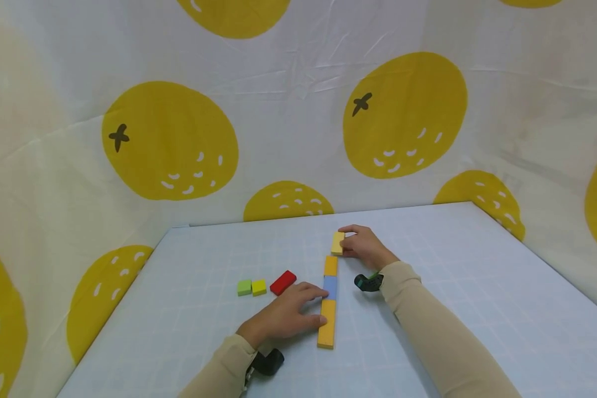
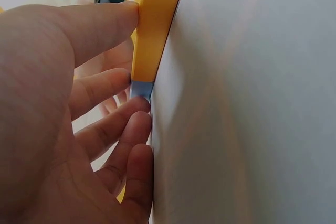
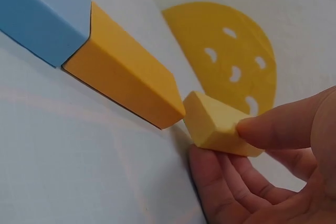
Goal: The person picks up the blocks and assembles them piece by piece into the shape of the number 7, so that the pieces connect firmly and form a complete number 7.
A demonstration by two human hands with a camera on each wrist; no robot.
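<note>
A straight row lies on the table, made up of a long orange block (image 1: pixel 326 329), a blue block (image 1: pixel 330 284) and a shorter orange block (image 1: pixel 330 266). My right hand (image 1: pixel 367 247) pinches a pale yellow block (image 1: pixel 337 243) between thumb and fingers just past the row's far end. In the right wrist view this pale block (image 3: pixel 220 124) is slightly tilted, close to the orange end; whether they touch I cannot tell. Along the row's left side rests my left hand (image 1: pixel 289 313), its thumb against the long orange block (image 2: pixel 152 30) and fingertips by the blue block (image 2: pixel 140 89).
Left of the row, a red block (image 1: pixel 283 282) lies at an angle near the left hand. Beyond it sit a small yellow block (image 1: pixel 258 287) and a green block (image 1: pixel 244 287), side by side. A fruit-print curtain (image 1: pixel 293 110) hangs behind the pale table (image 1: pixel 428 243).
</note>
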